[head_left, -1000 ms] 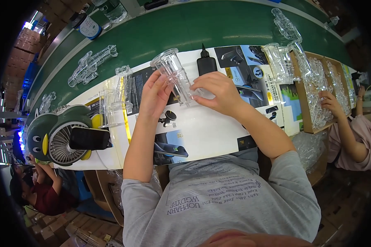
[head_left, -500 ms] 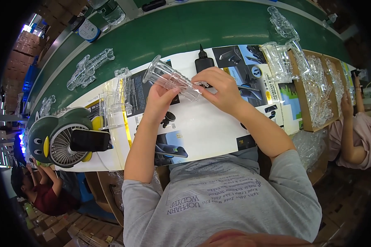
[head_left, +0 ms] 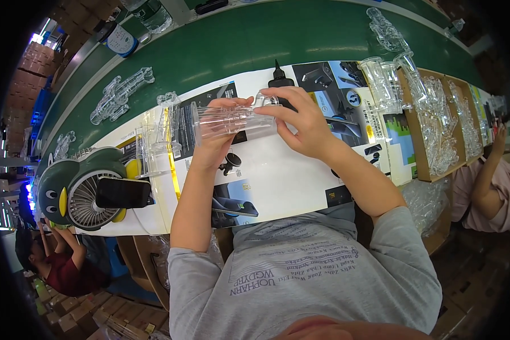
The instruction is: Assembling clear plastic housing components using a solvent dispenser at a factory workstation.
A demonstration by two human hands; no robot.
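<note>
My left hand (head_left: 211,152) is closed around a clear tube (head_left: 226,123) with a wide flared rim, held nearly level above the sheeted tabletop. The rim points left and the narrower end points right. At that right end, my right hand (head_left: 307,126) grips a small clear bent piece (head_left: 265,101) between its fingers, against the tube. Whether the two are joined cannot be made out. Behind the right hand stands a black bottle (head_left: 279,81) with a pointed nozzle, its lower part hidden by the fingers.
Several clear pieces fill a cardboard tray (head_left: 424,148) on the right. Clear tubes (head_left: 153,141) stand at left, beside a penguin-shaped fan (head_left: 85,192) and a dark phone (head_left: 123,193). More clear assemblies (head_left: 122,93) lie on the green bench (head_left: 221,42). Other people sit at both sides.
The tube has turned from slanting to nearly level, its flared rim dropping to the left. My right hand's fingers have spread over its right end, where the bent piece now shows.
</note>
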